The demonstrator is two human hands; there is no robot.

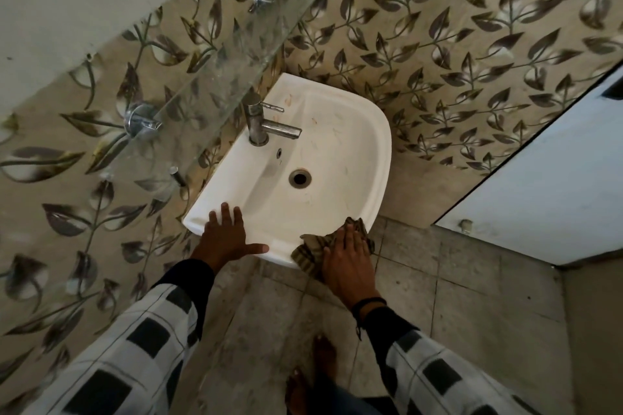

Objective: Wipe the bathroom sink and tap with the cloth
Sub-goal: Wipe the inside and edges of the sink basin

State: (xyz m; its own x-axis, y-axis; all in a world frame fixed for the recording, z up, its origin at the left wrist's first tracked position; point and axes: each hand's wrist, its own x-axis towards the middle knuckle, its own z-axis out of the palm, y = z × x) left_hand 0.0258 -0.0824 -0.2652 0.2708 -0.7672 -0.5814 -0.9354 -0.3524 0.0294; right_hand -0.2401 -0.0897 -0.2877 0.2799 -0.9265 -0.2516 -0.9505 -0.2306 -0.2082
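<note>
A white wall-mounted sink (pixel 354 145) fills the middle of the view, with faint brown marks in its bowl and a round drain (pixel 299 177). A steel tap (pixel 261 126) stands at its back rim, spout pointing over the bowl. My left hand (pixel 226 235) rests flat on the sink's front left rim, fingers spread. My right hand (pixel 347 256) presses a brown striped cloth (pixel 312 248) onto the front right rim with straight fingers. Most of the cloth lies under that hand.
A glass shelf (pixel 215 74) on steel brackets hangs above the tap on the leaf-patterned tiled wall. A white door or panel (pixel 539 178) stands to the right. Below lie grey floor tiles (pixel 455 280) and my bare feet (pixel 313 371).
</note>
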